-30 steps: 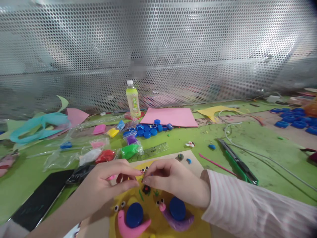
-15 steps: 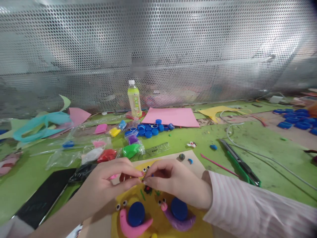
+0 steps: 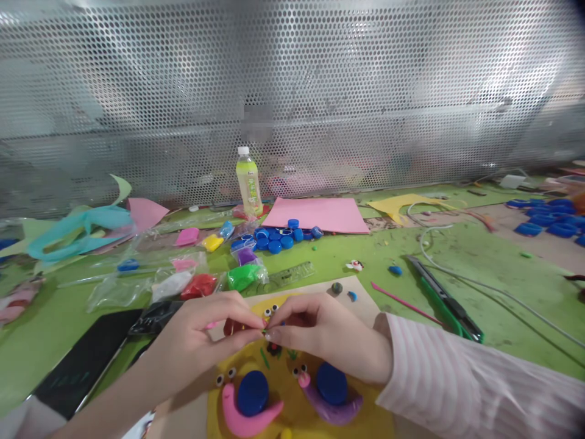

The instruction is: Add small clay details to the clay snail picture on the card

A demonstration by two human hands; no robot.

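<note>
Over a yellow clay picture (image 3: 274, 421) on a beige board (image 3: 176, 411), my left hand (image 3: 205, 332) and my right hand (image 3: 315, 332) meet fingertip to fingertip. Both pinch at one spot; whatever lies between the fingers is too small to make out. Just below them sits a dark flower with a red middle (image 3: 273, 349). Nearer me are a pink clay snail (image 3: 249, 422) and a purple clay snail (image 3: 336, 411), each with a blue bottle cap for a shell and googly eyes. Another pair of googly eyes (image 3: 271, 311) shows behind my fingers.
Bags of coloured clay (image 3: 244, 276) and a black phone (image 3: 86, 360) lie left. Blue caps (image 3: 274, 241), pink paper (image 3: 317, 215) and a drink bottle (image 3: 248, 183) stand behind. At right are a green-black utility knife (image 3: 445, 299), a pink stick (image 3: 404, 302) and a cable (image 3: 493, 286).
The fingertips have shifted very slightly while staying pinched together. The whole view has moved a touch; the objects on the table keep their places.
</note>
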